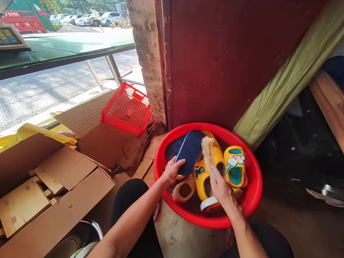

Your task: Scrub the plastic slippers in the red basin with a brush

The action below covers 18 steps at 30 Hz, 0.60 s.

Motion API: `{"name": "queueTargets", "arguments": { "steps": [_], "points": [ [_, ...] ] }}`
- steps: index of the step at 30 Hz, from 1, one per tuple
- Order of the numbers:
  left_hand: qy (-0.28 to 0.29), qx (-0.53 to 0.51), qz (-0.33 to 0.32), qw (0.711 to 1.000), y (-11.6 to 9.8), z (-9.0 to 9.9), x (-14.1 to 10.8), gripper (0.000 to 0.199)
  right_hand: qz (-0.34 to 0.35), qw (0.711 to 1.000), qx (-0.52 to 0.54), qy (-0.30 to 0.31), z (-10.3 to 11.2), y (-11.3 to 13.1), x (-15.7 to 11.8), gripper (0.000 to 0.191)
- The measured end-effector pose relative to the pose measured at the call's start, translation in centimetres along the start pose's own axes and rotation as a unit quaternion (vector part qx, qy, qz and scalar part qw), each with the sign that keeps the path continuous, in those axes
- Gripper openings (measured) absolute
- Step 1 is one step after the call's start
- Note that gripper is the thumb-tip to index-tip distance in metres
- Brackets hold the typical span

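Over a red basin, my left hand grips the edge of a dark blue slipper, sole side tilted up. My right hand is closed round the handle of a scrubbing brush, whose pale bristles are close to the slipper's right edge; I cannot tell if they touch. Several shoes lie in the water below: a yellow clog with a green figure, a yellow and teal sandal with a white figure, and a brown shoe. Another dark slipper is partly hidden behind the held one.
Left of the basin are a red plastic crate, a brown cloth and an open cardboard box with wooden pieces. A dark red door and a green curtain stand behind. A glass-topped table holds a scale.
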<state>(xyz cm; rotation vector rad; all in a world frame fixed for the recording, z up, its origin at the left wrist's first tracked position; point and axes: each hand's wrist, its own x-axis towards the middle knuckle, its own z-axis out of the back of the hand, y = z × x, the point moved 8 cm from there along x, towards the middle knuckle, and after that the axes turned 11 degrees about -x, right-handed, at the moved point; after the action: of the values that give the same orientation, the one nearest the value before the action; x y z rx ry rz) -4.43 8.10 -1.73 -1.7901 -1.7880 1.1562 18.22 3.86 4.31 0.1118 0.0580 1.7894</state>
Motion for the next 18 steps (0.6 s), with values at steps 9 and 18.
{"name": "queueTargets", "arguments": {
  "steps": [9,18],
  "points": [
    [0.126,0.12,0.004,0.985,-3.2,-2.4,-3.3,0.059,-0.041,0.994,-0.098,0.018,0.6,-0.5,0.5,0.057],
    [0.017,0.409,-0.251,0.877,-7.6,-1.1,-4.0,0.058,-0.032,0.998,-0.033,0.05,-1.5,-1.9,-0.2,0.059]
  ]
}}
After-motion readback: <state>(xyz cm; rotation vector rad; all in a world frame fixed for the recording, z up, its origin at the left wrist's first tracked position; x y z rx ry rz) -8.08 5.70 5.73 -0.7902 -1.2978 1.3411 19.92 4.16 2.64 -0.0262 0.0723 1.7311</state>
